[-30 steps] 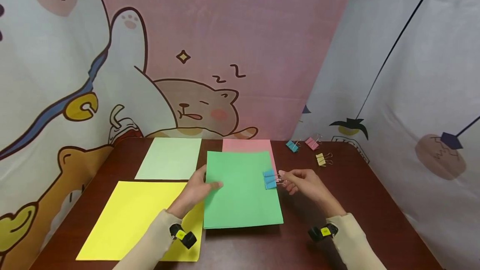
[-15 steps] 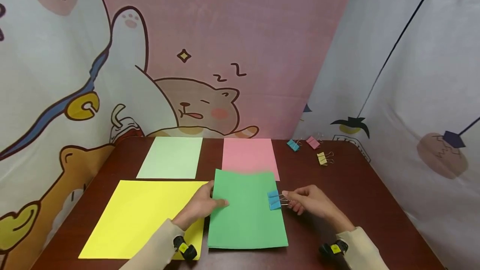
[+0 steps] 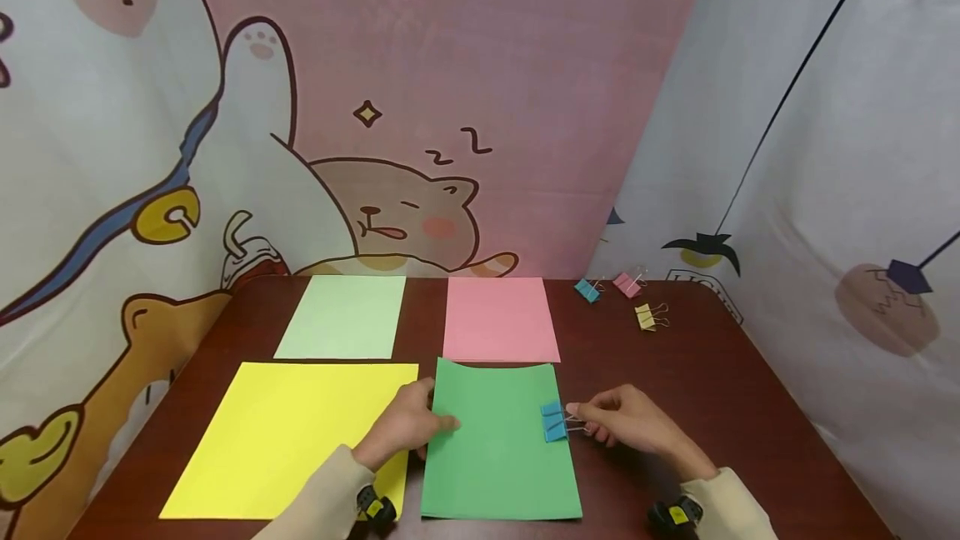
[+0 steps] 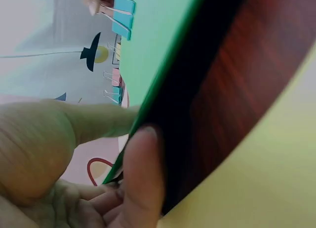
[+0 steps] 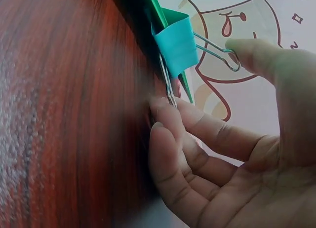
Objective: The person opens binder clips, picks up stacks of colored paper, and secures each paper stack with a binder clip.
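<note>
A stack of green paper (image 3: 498, 465) lies at the front middle, its left edge slightly raised off the table in the left wrist view. My left hand (image 3: 411, 419) grips that edge, thumb on top and fingers underneath. A blue binder clip (image 3: 553, 422) sits over the stack's right edge. With my right hand (image 3: 633, 422) I hold the clip's wire handles: in the right wrist view the thumb touches one handle (image 5: 217, 53) and the curled fingers meet the other. Those handles stand spread apart, and green sheet edges run into the clip's mouth.
Yellow paper (image 3: 285, 432) lies at the left, partly beneath my left forearm. Behind are pale green paper (image 3: 345, 315) and pink paper (image 3: 501, 319). Another blue clip (image 3: 588, 290), a pink clip (image 3: 627, 285) and a yellow clip (image 3: 647, 317) lie at the back right.
Both hands have brought the green stack with its clip down and toward me onto the table. The pink paper behind has come into full view. Both holds look the same.
</note>
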`<state>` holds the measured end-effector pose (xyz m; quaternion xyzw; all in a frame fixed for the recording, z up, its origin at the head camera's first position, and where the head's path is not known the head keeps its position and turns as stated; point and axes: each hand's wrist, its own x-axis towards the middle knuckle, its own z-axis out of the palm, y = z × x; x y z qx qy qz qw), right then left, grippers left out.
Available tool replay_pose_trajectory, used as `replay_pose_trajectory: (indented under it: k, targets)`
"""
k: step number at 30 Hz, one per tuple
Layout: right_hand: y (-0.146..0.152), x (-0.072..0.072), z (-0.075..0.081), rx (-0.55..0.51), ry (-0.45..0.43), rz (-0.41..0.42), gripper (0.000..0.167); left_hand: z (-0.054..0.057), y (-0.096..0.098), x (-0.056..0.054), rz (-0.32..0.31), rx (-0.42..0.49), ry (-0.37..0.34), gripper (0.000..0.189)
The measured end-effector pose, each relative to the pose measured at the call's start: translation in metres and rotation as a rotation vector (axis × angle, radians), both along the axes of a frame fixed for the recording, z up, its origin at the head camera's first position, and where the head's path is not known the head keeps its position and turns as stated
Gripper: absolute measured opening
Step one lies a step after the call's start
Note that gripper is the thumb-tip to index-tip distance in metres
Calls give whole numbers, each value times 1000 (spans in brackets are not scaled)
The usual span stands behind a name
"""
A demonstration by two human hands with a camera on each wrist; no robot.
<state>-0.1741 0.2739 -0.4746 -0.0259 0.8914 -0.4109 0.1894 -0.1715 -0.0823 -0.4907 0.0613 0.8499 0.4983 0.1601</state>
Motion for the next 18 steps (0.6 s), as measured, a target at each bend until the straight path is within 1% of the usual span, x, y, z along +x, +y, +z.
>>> replay_pose_trajectory:
  k: [5,6,8,10,11,14,15,18]
  targets:
    - [-2,1,0,26,1,-14,49,3,1,2,0,-228,33,37]
    - [-2,2,0,31,1,-12,49,4,1,2,4,-275,35,38]
    - [-3,2,1,39,4,-8,47,6,2,2,15,-336,46,42]
    - [-3,3,2,44,7,-1,46,7,3,2,30,-380,62,52]
    - [-3,3,2,47,8,2,45,7,3,2,39,-391,72,60]
    - [-3,3,3,57,13,7,44,9,5,2,61,-414,93,92]
    - [-4,3,3,62,16,9,44,9,5,2,66,-425,106,100]
    - [-4,2,4,78,24,10,43,9,6,2,73,-453,138,108]
